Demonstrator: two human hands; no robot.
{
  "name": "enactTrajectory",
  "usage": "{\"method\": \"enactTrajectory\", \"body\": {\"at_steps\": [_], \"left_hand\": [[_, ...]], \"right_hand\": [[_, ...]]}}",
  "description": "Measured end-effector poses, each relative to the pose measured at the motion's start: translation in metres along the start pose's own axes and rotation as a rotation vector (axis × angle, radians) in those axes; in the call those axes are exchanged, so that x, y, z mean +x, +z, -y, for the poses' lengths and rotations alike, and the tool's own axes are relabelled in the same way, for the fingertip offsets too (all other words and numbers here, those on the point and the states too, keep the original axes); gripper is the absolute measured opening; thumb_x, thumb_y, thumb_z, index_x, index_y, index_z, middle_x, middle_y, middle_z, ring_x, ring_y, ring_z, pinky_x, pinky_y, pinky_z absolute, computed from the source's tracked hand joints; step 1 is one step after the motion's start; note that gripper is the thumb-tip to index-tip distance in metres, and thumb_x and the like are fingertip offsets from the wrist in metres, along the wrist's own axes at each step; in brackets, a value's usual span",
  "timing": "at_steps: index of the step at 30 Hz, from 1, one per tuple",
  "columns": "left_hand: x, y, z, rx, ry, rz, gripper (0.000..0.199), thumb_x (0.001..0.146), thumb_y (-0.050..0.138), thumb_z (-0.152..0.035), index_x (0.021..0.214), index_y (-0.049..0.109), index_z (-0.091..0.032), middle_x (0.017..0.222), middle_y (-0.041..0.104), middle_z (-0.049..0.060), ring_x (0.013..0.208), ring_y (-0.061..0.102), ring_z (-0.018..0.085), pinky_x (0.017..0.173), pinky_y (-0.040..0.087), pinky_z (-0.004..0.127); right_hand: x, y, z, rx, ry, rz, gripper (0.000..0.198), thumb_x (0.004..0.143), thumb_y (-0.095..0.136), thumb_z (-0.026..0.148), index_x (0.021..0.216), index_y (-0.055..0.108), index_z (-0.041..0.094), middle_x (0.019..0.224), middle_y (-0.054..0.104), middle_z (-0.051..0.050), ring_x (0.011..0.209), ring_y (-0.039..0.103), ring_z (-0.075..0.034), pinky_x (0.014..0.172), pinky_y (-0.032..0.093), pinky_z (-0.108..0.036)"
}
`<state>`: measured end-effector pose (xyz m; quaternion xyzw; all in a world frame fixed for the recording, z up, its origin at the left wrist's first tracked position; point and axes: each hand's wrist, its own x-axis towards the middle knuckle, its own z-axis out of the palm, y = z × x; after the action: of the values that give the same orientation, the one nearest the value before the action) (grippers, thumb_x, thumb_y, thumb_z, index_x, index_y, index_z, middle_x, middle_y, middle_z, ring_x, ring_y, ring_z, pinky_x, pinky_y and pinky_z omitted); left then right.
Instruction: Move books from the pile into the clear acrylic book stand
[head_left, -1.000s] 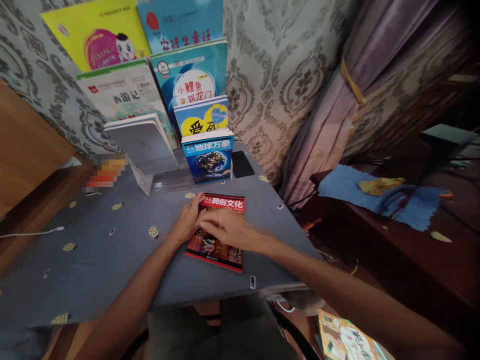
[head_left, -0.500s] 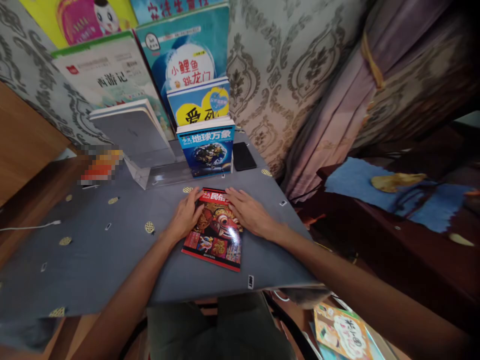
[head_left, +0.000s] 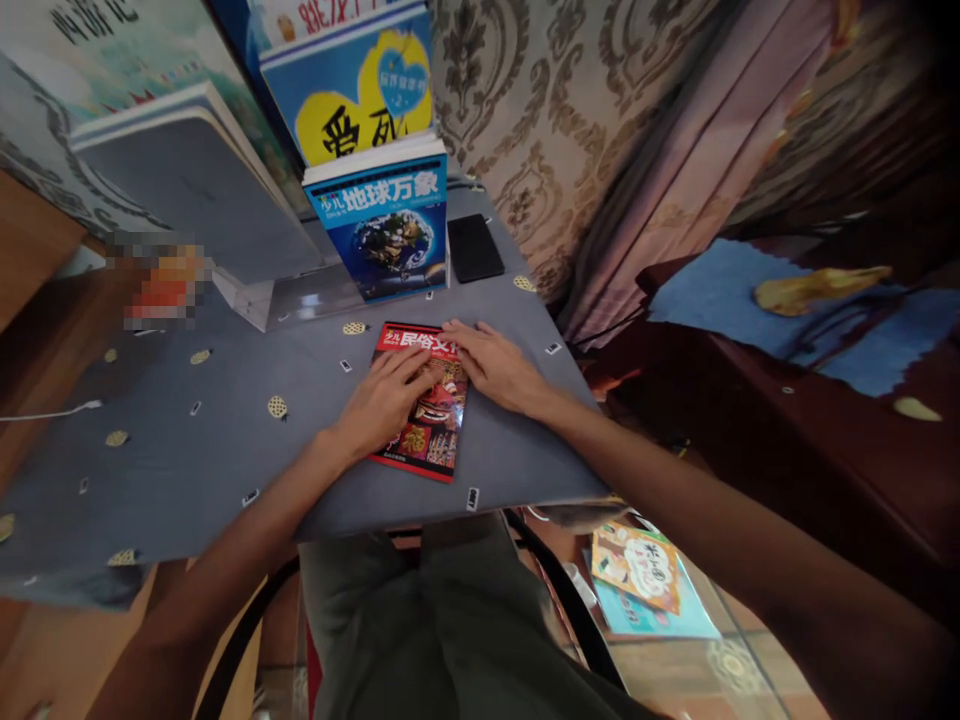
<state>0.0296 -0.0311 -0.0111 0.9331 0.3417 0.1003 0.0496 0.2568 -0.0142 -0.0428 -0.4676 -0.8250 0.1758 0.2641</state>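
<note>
From far away, I look down past two bare arms at a red book (head_left: 437, 440). It lies flat on the grey counter (head_left: 225, 470), close to the front edge, with its picture side up and its title at the far end. I think it sits there because that spot is easy for both arms to reach.

My left hand (head_left: 382, 395) lies loose and flat across the left part of the cover, fingers spread. It is not clenched and grips nothing. My right hand (head_left: 499, 370) is loose too, with its fingertips on the top right corner and the rest of it out past the book's right side. With a hand at each side, I guess the book can't slide or turn much.

Behind it, a blue book (head_left: 390, 240) with the Earth on it leans back in a clear stand (head_left: 319, 295). The stand seems to be there to hold books up so their covers show. A black flat thing (head_left: 476, 248), maybe a phone, lies just beside the blue book, out of the hands' way.
</note>
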Motion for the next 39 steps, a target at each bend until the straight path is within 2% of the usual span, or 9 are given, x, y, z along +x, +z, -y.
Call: {"method": "enactTrajectory", "body": {"at_steps": [6, 10, 13, 17, 22, 26, 29, 33, 39], "left_hand": [[-0.043, -0.003, -0.044, -0.072, 0.096, 0.066, 0.054, 0.091, 0.042, -0.003, 0.136, 0.059, -0.029, 0.152, 0.051, 0.007, 0.146, 0.041, 0.023, 0.118, 0.038, 0.053], [-0.072, -0.008, -0.064, -0.085, 0.059, 0.061, 0.054, 0.091, 0.044, -0.005, 0.137, 0.058, -0.029, 0.148, 0.057, 0.007, 0.144, 0.044, 0.023, 0.117, 0.04, 0.051], [-0.08, -0.009, -0.076, -0.074, 0.008, 0.017, 0.047, 0.092, 0.045, -0.009, 0.132, 0.062, -0.026, 0.143, 0.061, 0.009, 0.141, 0.047, 0.024, 0.116, 0.041, 0.052], [-0.077, -0.013, -0.088, 0.02, -0.087, -0.064, 0.032, 0.096, 0.044, -0.014, 0.115, 0.068, -0.025, 0.123, 0.072, 0.008, 0.127, 0.06, 0.023, 0.112, 0.044, 0.05], [-0.069, -0.022, -0.083, 0.291, -0.28, -0.115, 0.025, 0.098, 0.051, -0.039, 0.102, 0.069, -0.022, 0.091, 0.07, 0.009, 0.088, 0.068, 0.026, 0.093, 0.052, 0.048], [-0.049, -0.019, -0.079, 0.307, -0.312, -0.071, 0.044, 0.093, 0.057, -0.055, 0.117, 0.064, -0.018, 0.109, 0.069, 0.014, 0.1, 0.063, 0.032, 0.087, 0.052, 0.048], [-0.031, -0.01, -0.083, 0.276, -0.255, -0.06, 0.044, 0.094, 0.056, -0.053, 0.121, 0.062, -0.019, 0.122, 0.065, 0.015, 0.111, 0.059, 0.033, 0.09, 0.051, 0.046], [-0.015, 0.0, -0.087, 0.333, -0.215, -0.089, 0.033, 0.098, 0.052, -0.046, 0.113, 0.064, -0.02, 0.117, 0.068, 0.013, 0.106, 0.062, 0.029, 0.088, 0.051, 0.041], [-0.012, 0.007, -0.086, 0.406, -0.164, -0.152, 0.034, 0.102, 0.046, -0.039, 0.112, 0.067, -0.015, 0.116, 0.071, 0.015, 0.106, 0.065, 0.03, 0.086, 0.053, 0.04]], "right_hand": [[-0.001, 0.001, 0.004, -0.068, -0.002, 0.012, 0.046, 0.098, 0.036, 0.012, 0.14, 0.055, 0.018, 0.152, 0.052, -0.011, 0.144, 0.044, -0.024, 0.119, 0.033, -0.054], [-0.001, 0.0, 0.004, -0.071, -0.011, 0.003, 0.045, 0.097, 0.035, 0.012, 0.137, 0.056, 0.016, 0.15, 0.053, -0.012, 0.143, 0.045, -0.026, 0.118, 0.034, -0.054], [0.0, -0.003, 0.007, -0.071, 0.006, -0.046, 0.041, 0.097, 0.039, 0.014, 0.133, 0.06, 0.015, 0.141, 0.062, -0.014, 0.132, 0.055, -0.029, 0.112, 0.04, -0.051], [-0.002, -0.009, 0.013, -0.088, 0.088, -0.176, 0.036, 0.098, 0.04, 0.021, 0.124, 0.065, 0.017, 0.115, 0.074, -0.013, 0.105, 0.067, -0.029, 0.091, 0.052, -0.042], [-0.006, -0.016, 0.022, 0.028, 0.2, -0.213, 0.035, 0.1, 0.04, 0.027, 0.124, 0.064, 0.018, 0.088, 0.077, -0.008, 0.078, 0.071, -0.024, 0.074, 0.051, -0.034], [-0.006, -0.018, 0.025, 0.19, 0.195, -0.168, 0.035, 0.103, 0.04, 0.03, 0.125, 0.063, 0.018, 0.086, 0.076, -0.005, 0.068, 0.07, -0.018, 0.073, 0.05, -0.03], [-0.007, -0.02, 0.025, 0.286, 0.204, -0.173, 0.034, 0.103, 0.039, 0.03, 0.125, 0.063, 0.02, 0.086, 0.076, -0.003, 0.058, 0.067, -0.014, 0.072, 0.051, -0.028], [-0.014, -0.023, 0.026, 0.36, 0.231, -0.181, 0.033, 0.102, 0.039, 0.027, 0.122, 0.063, 0.019, 0.086, 0.077, -0.003, 0.054, 0.067, -0.013, 0.07, 0.053, -0.028], [-0.033, -0.027, 0.024, 0.508, 0.283, -0.221, 0.032, 0.1, 0.04, 0.028, 0.119, 0.064, 0.018, 0.084, 0.075, -0.002, 0.058, 0.07, -0.013, 0.065, 0.053, -0.026]]}}
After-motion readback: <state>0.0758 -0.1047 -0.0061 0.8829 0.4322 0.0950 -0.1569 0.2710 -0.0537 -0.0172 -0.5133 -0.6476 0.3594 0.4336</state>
